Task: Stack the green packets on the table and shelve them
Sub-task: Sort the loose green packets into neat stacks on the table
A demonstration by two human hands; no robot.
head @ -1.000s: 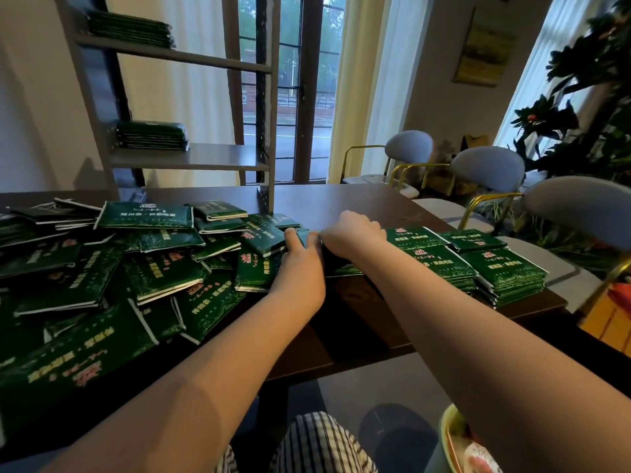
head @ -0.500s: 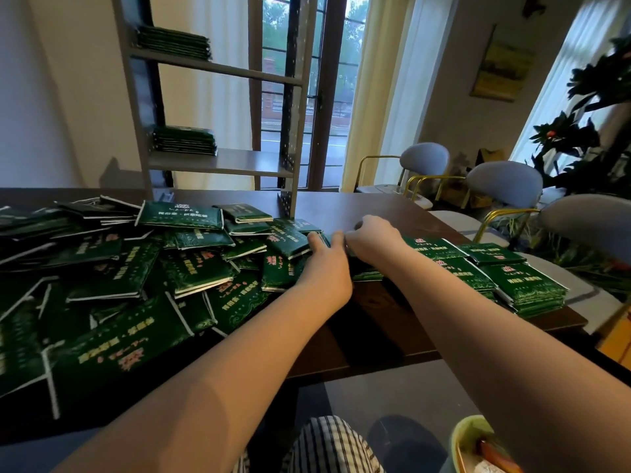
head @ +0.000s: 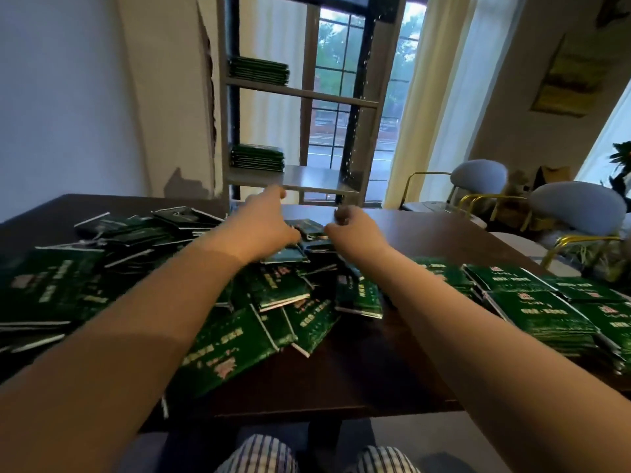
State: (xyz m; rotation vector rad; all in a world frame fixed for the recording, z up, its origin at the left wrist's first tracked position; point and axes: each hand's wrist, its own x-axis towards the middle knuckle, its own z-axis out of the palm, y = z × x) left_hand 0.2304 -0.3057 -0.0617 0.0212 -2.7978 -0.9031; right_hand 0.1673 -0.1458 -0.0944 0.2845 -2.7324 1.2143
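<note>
Dim daylight is coming through a tall window with pale curtains beside it, behind a dark wooden table. Loose green packets are lying in a jumbled, overlapping heap across the table's left and middle. Neat stacks of the same packets are sitting at its right end. Two bare forearms are spanning the heap from the near edge. The left hand is hovering over the far packets with one finger pointing ahead. The right hand is hovering just beside it, fingers curling inward. Motion blur is hiding whether either hand is gripping a packet. A shelf unit is standing at the table's far side, carrying two shelved stacks, one on each level. Grey chairs are standing to the right.
</note>
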